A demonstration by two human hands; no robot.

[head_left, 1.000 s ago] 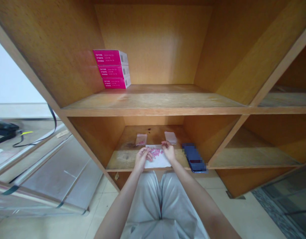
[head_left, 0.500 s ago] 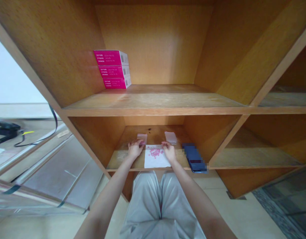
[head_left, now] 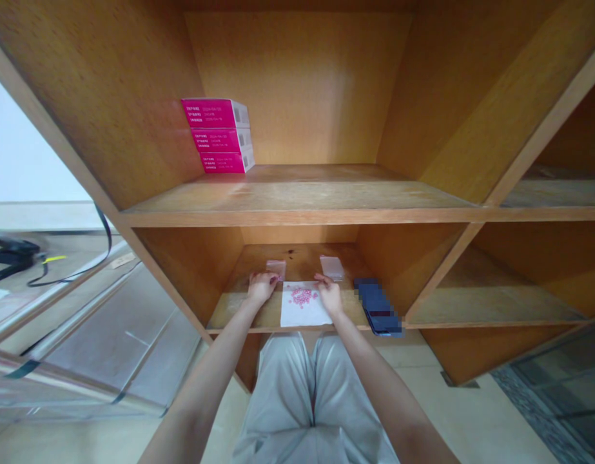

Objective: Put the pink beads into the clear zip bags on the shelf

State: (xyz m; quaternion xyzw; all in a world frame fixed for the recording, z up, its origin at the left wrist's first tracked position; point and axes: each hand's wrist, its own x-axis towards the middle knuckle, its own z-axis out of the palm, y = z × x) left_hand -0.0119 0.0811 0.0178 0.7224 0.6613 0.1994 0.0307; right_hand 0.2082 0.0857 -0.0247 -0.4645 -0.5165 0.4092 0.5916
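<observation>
The left hand [head_left: 262,288] is bunching its fingers at the lower edge of a small clear plastic bag [head_left: 276,268], grip hard to tell; the right hand [head_left: 329,295] is resting slightly curled, gripping nothing, beside pink tablets [head_left: 302,296] gathering on a flat white paper sheet [head_left: 307,316], which is keeping them together.

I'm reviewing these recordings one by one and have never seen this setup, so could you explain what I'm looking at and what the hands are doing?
There is no machine here. These are a person's two bare hands, filmed by one camera worn on the head, looking forward and down. The hands are at a wooden shelf. On it lie a white sheet of paper, small pink pellets heaped on that sheet, and two small clear plastic bags. The left hand touches the left bag with its fingertips; whether it grips the bag cannot be told. The right hand is at the paper's top edge and holds nothing visible. A blurred dark blue object lies further right.
</observation>
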